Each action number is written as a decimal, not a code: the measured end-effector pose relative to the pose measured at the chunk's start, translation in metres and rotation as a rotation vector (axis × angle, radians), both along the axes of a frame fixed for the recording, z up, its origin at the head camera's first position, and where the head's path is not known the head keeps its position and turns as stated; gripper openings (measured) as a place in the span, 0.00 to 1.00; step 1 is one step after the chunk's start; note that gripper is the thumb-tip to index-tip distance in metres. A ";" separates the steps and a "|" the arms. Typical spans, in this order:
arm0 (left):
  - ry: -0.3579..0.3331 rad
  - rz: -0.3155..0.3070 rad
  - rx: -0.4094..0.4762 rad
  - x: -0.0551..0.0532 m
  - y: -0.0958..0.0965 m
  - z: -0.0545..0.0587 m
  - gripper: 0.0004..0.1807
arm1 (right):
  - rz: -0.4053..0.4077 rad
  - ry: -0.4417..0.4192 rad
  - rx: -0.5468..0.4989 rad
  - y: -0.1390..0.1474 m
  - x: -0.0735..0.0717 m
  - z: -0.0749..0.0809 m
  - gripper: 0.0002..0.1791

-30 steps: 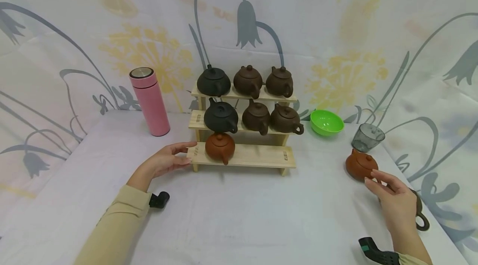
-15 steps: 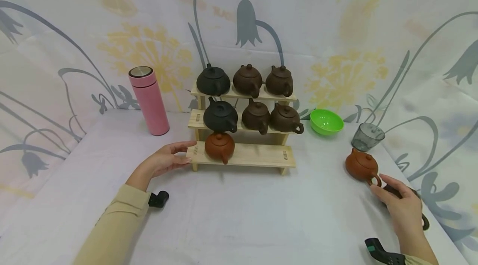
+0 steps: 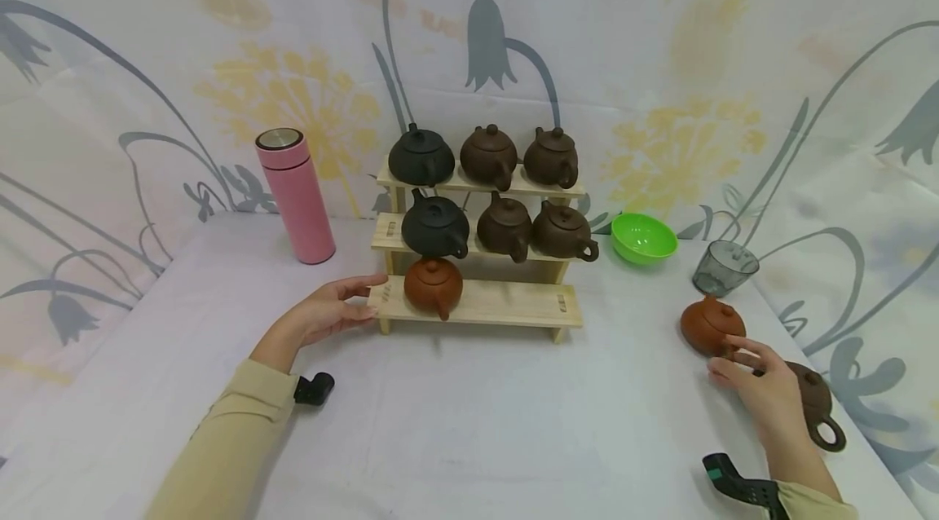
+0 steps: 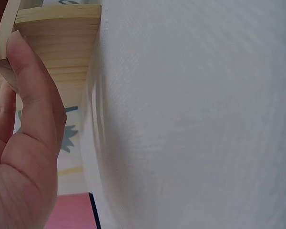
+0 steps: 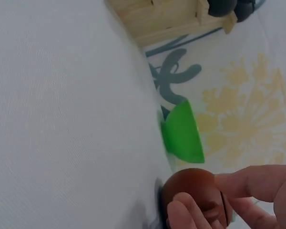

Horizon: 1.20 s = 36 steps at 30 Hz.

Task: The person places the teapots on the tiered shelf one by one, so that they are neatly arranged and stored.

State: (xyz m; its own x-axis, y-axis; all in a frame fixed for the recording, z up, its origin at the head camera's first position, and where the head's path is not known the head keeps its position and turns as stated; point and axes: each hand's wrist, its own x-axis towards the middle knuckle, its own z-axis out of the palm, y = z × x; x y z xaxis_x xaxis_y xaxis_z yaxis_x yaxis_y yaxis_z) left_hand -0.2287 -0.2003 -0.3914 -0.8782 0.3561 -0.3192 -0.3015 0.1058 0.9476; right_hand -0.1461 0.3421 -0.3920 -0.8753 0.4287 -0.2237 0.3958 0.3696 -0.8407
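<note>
My left hand (image 3: 328, 314) pinches the left end of the lowest tier of a wooden three-tier stand (image 3: 513, 301), thumb and fingers on the board's edge in the left wrist view. A reddish-brown clay teapot (image 3: 433, 288) sits on that tier's left part. Over on the right, another reddish-brown teapot (image 3: 710, 328) stands on the table, its far side near a grey glass (image 3: 725, 268). My right hand (image 3: 766, 390) has thumb and fingers curled about its handle side; the handle is mostly hidden in the head view. Beside this hand lies a dark brown teapot (image 3: 813, 399), partly covered by it.
Several dark teapots (image 3: 509, 226) fill the upper two tiers. A green bowl (image 3: 644, 238) stands right of the stand, and a pink thermos (image 3: 299, 198) at the back left. A patterned cloth (image 3: 587, 15) hangs behind the white-covered table (image 3: 506, 430).
My right hand drew back from the reddish-brown teapot's handle, then came forward onto it again. That teapot has turned a little, its spout swinging right. The left hand stays on the stand.
</note>
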 end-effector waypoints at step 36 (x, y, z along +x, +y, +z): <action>0.004 -0.008 0.015 -0.001 -0.001 -0.002 0.34 | 0.361 0.310 -0.202 -0.080 0.022 0.013 0.14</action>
State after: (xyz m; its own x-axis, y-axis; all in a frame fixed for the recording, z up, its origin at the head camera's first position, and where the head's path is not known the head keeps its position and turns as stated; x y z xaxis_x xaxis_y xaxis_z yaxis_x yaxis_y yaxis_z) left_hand -0.2297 -0.2009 -0.3934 -0.8766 0.3682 -0.3098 -0.2965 0.0938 0.9504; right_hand -0.1242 0.2625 -0.3794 -0.9978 0.0626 0.0224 -0.0057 0.2553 -0.9669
